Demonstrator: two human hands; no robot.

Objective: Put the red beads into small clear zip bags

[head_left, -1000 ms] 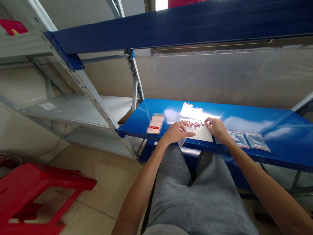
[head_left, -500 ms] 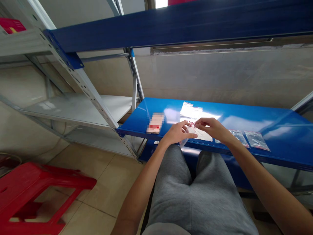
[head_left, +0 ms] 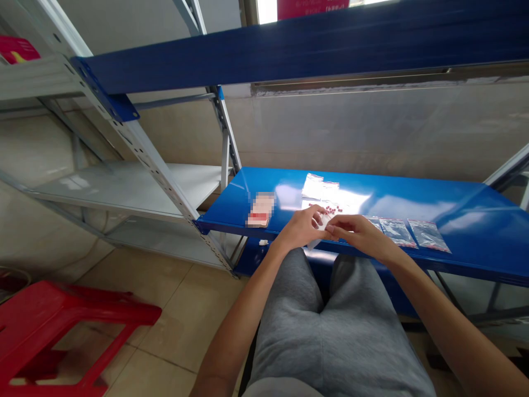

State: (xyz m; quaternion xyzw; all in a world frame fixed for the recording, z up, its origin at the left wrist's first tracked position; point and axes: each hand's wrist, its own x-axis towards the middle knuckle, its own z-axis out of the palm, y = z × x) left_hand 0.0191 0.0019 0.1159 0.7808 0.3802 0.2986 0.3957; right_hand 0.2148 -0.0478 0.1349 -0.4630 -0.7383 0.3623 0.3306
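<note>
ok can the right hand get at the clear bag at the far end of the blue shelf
Probably yes. The right hand is near that bag, and only another flat clear bag lies between them on the blue shelf, which shouldn't block it. It seems to be pinching a small bag, though, so it would likely have to let go first.

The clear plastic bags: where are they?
In the head view, clear plastic bags lie on the blue metal shelf, right of the person's right hand; another lies farther back.

Glossy blue on the shelf [head_left: 289, 184], bright red on the stool [head_left: 70, 314], plain grey sweatpants [head_left: 330, 325], tiny red beads [head_left: 333, 209], clear bags [head_left: 427, 236] with red specks.
</note>
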